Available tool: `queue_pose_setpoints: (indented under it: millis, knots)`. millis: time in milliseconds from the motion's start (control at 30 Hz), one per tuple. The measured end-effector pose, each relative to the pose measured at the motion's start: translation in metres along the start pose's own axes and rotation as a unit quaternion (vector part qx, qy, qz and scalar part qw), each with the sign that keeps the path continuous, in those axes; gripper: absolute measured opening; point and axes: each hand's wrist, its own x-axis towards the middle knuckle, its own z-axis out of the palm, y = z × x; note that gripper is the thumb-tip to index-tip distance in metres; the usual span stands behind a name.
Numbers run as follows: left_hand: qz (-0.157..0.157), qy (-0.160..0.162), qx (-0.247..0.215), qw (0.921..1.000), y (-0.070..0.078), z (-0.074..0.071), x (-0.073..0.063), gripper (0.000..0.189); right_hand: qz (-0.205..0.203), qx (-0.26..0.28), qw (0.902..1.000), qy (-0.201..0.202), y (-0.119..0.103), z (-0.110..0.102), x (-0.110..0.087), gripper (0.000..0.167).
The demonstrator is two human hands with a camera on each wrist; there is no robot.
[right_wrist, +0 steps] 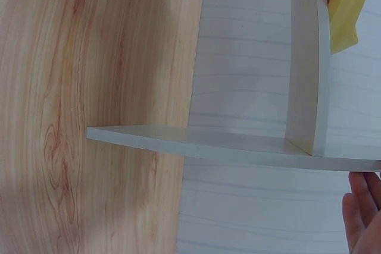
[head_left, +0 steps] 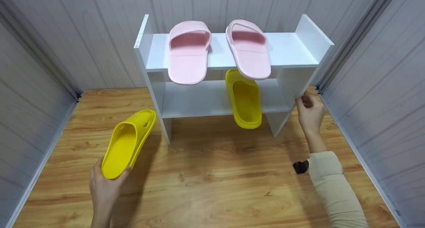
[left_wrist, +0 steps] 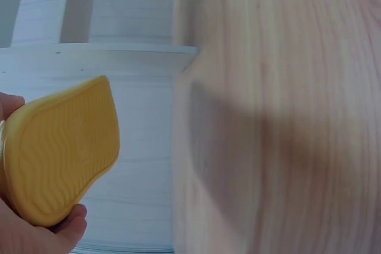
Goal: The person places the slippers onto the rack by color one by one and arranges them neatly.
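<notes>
My left hand (head_left: 105, 187) grips the heel end of a yellow slipper (head_left: 121, 146), holding it tilted up left of the white shoe rack (head_left: 199, 98). In the left wrist view, the slipper's ridged sole (left_wrist: 68, 150) faces the camera, with fingertips (left_wrist: 72, 221) at its edge. My right hand (head_left: 311, 112) is at the rack's right side panel. Seen from the right wrist, its fingers (right_wrist: 360, 197) touch the panel's outer face (right_wrist: 238, 157). Another yellow slipper (head_left: 247, 102) sits on the lower shelf, right of the middle, its heel jutting past the front edge.
Two pink slippers, one on the left (head_left: 188, 63) and one on the right (head_left: 250, 52), lie on the top shelf with heels over its edge. The rack stands on a wood-pattern floor (head_left: 212, 188) before a back wall (head_left: 109, 32). Walls rise on both sides.
</notes>
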Motion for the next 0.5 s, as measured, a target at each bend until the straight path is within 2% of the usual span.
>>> queue_pose_setpoints:
  millis: [233,500]
  knots:
    - [-0.020,-0.032,0.014,0.9992,0.011,-0.017,-0.010,0.081,-0.001,0.011,0.9999,0.001,-0.001,-0.001,0.001,0.022]
    - [-0.012,-0.046,0.014,0.9987,0.008,-0.033,-0.022,0.080,0.001,0.006,1.0000,-0.002,-0.001,0.000,0.001,0.021]
